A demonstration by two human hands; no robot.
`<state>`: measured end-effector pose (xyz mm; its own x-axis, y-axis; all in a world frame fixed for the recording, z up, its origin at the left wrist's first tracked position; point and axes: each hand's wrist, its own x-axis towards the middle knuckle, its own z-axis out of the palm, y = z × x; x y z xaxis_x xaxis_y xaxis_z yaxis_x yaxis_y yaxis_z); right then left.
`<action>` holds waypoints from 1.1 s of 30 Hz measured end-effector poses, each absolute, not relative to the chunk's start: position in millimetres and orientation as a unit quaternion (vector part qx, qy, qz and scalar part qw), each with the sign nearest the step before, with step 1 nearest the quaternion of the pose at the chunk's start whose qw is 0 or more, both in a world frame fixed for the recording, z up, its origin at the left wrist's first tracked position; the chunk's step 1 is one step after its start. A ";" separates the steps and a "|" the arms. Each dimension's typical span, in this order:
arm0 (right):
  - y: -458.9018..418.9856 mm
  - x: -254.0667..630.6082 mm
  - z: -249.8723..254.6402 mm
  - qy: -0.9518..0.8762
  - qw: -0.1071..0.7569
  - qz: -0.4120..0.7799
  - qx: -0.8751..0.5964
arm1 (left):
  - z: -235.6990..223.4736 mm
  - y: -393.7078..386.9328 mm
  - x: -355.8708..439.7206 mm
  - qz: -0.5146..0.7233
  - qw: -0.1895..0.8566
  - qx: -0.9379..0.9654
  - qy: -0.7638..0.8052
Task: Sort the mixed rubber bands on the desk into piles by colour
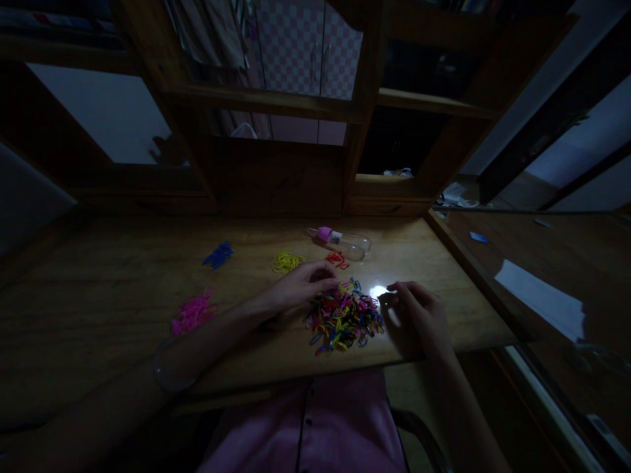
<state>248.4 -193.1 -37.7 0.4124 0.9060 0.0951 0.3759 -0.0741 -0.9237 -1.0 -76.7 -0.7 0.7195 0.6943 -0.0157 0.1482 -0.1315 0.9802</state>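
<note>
"So, spotted the mixed pile of small coloured loops?"

"Yes, found on the wooden table, near the front edge, between both hands; probably put there for easy reach from either side"

"And the left hand?"

"Saw laid at the pile's far-left edge, thumb and fingers close together; couldn't tell whether clamped on a loop or merely resting there"

"And the right hand?"

"Seen just right of the pile, not touching, thumb and fingertips near each other by a bright patch of glare; looked pinched, but couldn't make out any loop between, too dark to be sure. Likely held low and to the side so as not to cover the pile"

"Noticed the smaller heaps too?"

"Certainly: counted a pink heap just beside the left forearm, a blue heap farther back, a yellow heap beyond the left hand, a red heap past the fingertips"

"Why spaced so?"

"Presumably to stop the colours mingling"

"And the clear bottle?"

"Lay on its side just behind the red heap, pink cap to the left, perhaps kept back there out of the hands' way"
</note>
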 end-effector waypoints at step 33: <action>-193.3 202.8 -5.7 -0.601 0.472 0.178 -0.620 | 23.7 -61.0 -79.9 0.316 0.469 0.697 0.441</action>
<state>202.8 -193.3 -5.7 0.2147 0.9130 0.3468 0.5780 0.1675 -0.7987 -79.9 -61.0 23.7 0.4117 0.9109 0.0273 0.3173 -0.1714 0.9327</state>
